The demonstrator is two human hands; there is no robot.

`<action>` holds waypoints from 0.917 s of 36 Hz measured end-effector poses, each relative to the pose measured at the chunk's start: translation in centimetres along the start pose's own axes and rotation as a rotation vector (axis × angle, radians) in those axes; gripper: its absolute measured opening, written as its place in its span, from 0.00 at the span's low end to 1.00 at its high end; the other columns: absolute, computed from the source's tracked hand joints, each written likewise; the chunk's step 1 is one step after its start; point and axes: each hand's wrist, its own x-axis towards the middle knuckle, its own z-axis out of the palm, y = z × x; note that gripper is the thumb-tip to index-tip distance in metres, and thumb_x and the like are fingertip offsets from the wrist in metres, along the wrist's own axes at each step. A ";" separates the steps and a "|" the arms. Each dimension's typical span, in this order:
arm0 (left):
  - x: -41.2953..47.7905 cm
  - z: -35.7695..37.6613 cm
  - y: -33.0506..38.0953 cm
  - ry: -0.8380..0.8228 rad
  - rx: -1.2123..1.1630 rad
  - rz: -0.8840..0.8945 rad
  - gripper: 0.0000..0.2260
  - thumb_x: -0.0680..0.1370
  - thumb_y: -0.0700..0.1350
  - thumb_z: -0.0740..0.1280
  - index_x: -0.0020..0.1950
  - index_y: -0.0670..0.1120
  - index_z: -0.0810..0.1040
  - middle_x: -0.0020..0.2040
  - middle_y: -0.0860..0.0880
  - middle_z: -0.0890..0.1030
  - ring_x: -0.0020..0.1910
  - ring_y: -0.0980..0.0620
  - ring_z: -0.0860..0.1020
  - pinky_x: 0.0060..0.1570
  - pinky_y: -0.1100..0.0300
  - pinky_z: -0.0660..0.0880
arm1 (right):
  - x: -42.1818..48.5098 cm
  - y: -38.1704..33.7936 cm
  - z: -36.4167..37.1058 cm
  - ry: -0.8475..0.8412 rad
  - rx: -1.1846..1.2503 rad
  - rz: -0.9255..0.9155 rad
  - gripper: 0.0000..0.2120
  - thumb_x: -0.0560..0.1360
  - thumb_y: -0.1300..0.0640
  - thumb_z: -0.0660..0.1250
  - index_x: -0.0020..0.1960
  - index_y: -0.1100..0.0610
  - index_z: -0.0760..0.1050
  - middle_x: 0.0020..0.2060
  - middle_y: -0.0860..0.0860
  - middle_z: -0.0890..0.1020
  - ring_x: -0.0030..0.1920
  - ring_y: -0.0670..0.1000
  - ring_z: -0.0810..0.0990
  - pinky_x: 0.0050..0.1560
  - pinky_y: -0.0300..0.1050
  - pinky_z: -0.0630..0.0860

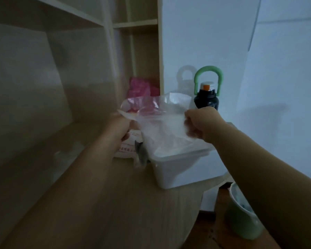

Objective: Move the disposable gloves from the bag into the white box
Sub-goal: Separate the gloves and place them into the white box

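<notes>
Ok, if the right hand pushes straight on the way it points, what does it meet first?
The right hand grips the clear bag, so that comes first; beyond it probably the pink packet, though depth is unclear.

Dark bottle (206,100) with green handle, pink packet (138,87) in shelving (108,51), green bin (241,220), wooden desk (115,203)

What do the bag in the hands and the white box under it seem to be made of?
The bag: thin clear plastic film, likely glossy; the pink item behind shows through it. The white box: probably rigid plastic, smooth matte, with a moulded rim.
</notes>
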 end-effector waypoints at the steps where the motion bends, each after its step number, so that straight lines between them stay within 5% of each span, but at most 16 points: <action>1: 0.2 0.3 -0.2 0.057 0.033 0.029 0.05 0.76 0.46 0.67 0.42 0.47 0.76 0.36 0.48 0.75 0.35 0.51 0.72 0.31 0.59 0.68 | 0.3 0.2 -0.6 0.020 -0.039 0.018 0.08 0.76 0.64 0.62 0.38 0.58 0.69 0.31 0.53 0.74 0.26 0.49 0.72 0.23 0.38 0.71; 4: 0.0 1.5 0.0 0.245 0.089 0.162 0.11 0.74 0.49 0.67 0.54 0.47 0.74 0.48 0.49 0.78 0.45 0.50 0.76 0.42 0.58 0.72 | 1.5 1.0 -2.4 0.095 -0.190 0.012 0.09 0.76 0.63 0.62 0.37 0.57 0.67 0.35 0.54 0.74 0.31 0.51 0.74 0.28 0.41 0.74; 6: -0.8 2.5 0.5 0.289 0.116 0.335 0.12 0.75 0.46 0.67 0.57 0.50 0.71 0.49 0.54 0.75 0.45 0.56 0.75 0.43 0.66 0.70 | 2.1 1.5 -3.4 0.128 -0.246 0.017 0.09 0.75 0.63 0.62 0.37 0.58 0.67 0.37 0.55 0.75 0.34 0.53 0.75 0.34 0.44 0.76; 8: -2.0 3.4 1.0 0.243 0.161 0.555 0.11 0.76 0.46 0.67 0.56 0.52 0.71 0.48 0.56 0.75 0.44 0.60 0.74 0.40 0.73 0.68 | 2.7 1.9 -4.0 0.152 -0.266 0.029 0.09 0.75 0.64 0.62 0.36 0.58 0.67 0.41 0.57 0.76 0.39 0.56 0.77 0.40 0.47 0.78; 12: -2.9 5.1 1.4 -0.061 0.328 0.817 0.09 0.76 0.48 0.66 0.53 0.50 0.81 0.47 0.54 0.81 0.47 0.56 0.79 0.48 0.61 0.75 | 3.0 1.8 -4.7 0.175 -0.367 0.019 0.10 0.75 0.63 0.60 0.36 0.57 0.66 0.45 0.58 0.76 0.42 0.57 0.77 0.37 0.47 0.78; 16: -2.7 6.3 1.4 -0.486 0.919 0.625 0.13 0.78 0.51 0.66 0.62 0.51 0.80 0.59 0.53 0.79 0.57 0.54 0.76 0.52 0.62 0.69 | 2.5 1.6 -4.9 0.158 -0.635 -0.022 0.02 0.75 0.63 0.58 0.44 0.61 0.68 0.39 0.55 0.73 0.37 0.54 0.74 0.34 0.44 0.71; 18: -2.3 6.6 1.1 -0.572 1.164 0.532 0.14 0.77 0.54 0.66 0.61 0.53 0.79 0.63 0.54 0.76 0.57 0.55 0.73 0.54 0.61 0.68 | 2.5 1.7 -4.9 0.174 -0.813 -0.109 0.15 0.75 0.62 0.61 0.61 0.62 0.65 0.50 0.57 0.73 0.48 0.57 0.74 0.44 0.46 0.71; 20: -1.9 7.0 0.6 -0.591 1.227 0.518 0.13 0.76 0.54 0.67 0.60 0.54 0.79 0.64 0.54 0.76 0.59 0.54 0.73 0.59 0.58 0.70 | 2.2 1.7 -4.9 0.205 -0.975 -0.279 0.25 0.75 0.60 0.63 0.69 0.59 0.59 0.61 0.59 0.69 0.59 0.60 0.71 0.56 0.51 0.69; 25: -1.7 7.6 -0.1 -0.578 1.195 0.493 0.18 0.76 0.57 0.66 0.65 0.55 0.76 0.67 0.54 0.74 0.63 0.53 0.71 0.61 0.59 0.68 | 2.8 1.4 -4.8 0.101 -1.262 -0.595 0.25 0.74 0.54 0.66 0.70 0.51 0.66 0.64 0.54 0.72 0.62 0.56 0.71 0.62 0.51 0.65; 29: -1.9 8.3 -0.2 -0.689 1.346 0.415 0.19 0.80 0.46 0.61 0.72 0.52 0.69 0.72 0.51 0.70 0.68 0.49 0.68 0.66 0.57 0.66 | 3.7 2.2 -4.2 -0.321 -1.324 -0.333 0.31 0.73 0.50 0.70 0.73 0.51 0.64 0.70 0.53 0.68 0.68 0.55 0.67 0.69 0.50 0.63; 33: -1.7 9.0 -0.5 -0.723 1.557 0.401 0.19 0.80 0.41 0.59 0.70 0.49 0.72 0.68 0.47 0.74 0.64 0.46 0.72 0.64 0.51 0.70 | 4.7 2.8 -4.3 -0.497 -1.531 -0.052 0.30 0.76 0.49 0.65 0.75 0.51 0.61 0.72 0.53 0.65 0.71 0.56 0.65 0.71 0.53 0.61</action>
